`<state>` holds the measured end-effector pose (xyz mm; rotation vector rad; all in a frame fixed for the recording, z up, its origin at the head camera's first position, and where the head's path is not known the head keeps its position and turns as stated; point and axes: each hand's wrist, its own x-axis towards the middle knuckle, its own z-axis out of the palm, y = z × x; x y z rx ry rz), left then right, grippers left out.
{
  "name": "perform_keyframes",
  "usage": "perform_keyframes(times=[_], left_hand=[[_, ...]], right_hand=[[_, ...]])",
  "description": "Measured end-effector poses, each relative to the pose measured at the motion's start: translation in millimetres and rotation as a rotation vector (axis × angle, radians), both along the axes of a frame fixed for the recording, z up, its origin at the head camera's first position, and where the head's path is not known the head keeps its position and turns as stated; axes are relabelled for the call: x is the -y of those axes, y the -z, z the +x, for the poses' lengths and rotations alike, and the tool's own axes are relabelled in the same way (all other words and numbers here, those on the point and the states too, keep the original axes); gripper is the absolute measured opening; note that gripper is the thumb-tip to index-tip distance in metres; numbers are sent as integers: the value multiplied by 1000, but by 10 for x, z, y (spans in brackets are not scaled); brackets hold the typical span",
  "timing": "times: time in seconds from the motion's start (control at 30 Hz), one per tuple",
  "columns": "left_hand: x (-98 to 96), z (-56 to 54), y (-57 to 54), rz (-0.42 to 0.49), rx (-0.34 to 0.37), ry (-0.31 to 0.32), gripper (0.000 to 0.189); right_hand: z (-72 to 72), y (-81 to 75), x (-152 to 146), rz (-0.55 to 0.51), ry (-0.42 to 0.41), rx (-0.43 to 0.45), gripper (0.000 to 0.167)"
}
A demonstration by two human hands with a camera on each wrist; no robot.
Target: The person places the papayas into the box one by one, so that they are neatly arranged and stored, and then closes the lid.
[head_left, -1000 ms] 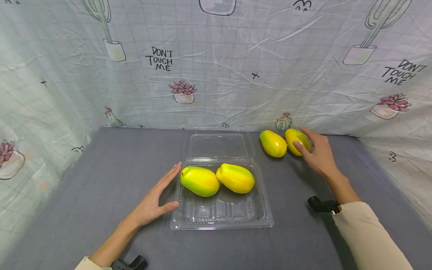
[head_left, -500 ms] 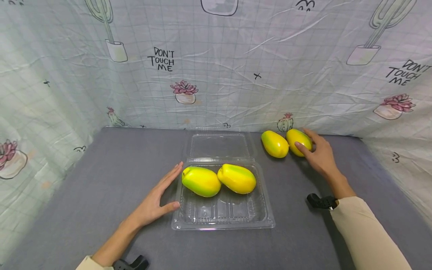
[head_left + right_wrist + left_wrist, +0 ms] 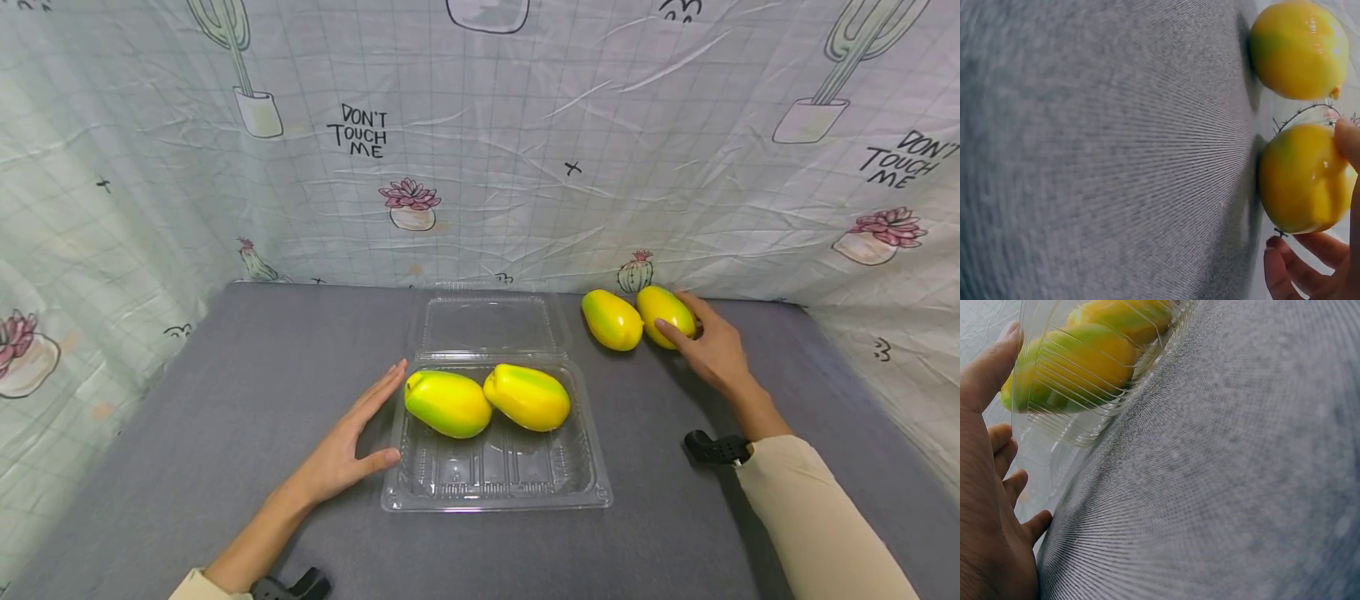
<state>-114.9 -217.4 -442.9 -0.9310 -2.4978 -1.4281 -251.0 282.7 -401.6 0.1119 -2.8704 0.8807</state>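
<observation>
In the head view my right hand (image 3: 712, 346) grips a yellow-green papaya (image 3: 666, 317) at the back right, thumb on its near side and fingers round the far side. The right wrist view shows the thumb against this papaya (image 3: 1304, 178), with the fingers curled below it. Another papaya (image 3: 612, 320) lies just left of it. My left hand (image 3: 341, 454) is spread along the left edge of a clear plastic clamshell box (image 3: 498, 475), fingers straight and thumb at the rim. Two papayas, a left one (image 3: 447, 404) and a right one (image 3: 527, 397), lie side by side in the box's back half.
The box's clear lid (image 3: 491, 325) lies open toward the back. A printed curtain (image 3: 480, 167) hangs behind and beside the grey tabletop (image 3: 300, 333). Grey tabletop lies between the box and the right-hand papayas.
The view has shifted very slightly. My right hand's fingers have settled closer round the papaya, which stays in place. My left hand keeps its place by the box.
</observation>
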Motion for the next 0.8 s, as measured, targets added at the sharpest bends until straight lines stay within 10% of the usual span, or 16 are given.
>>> perform_keyframes(times=[0.8], left_hand=[[6, 8, -1, -5, 0, -6, 87]], right_hand=[[94, -133, 2, -62, 0, 2, 79]])
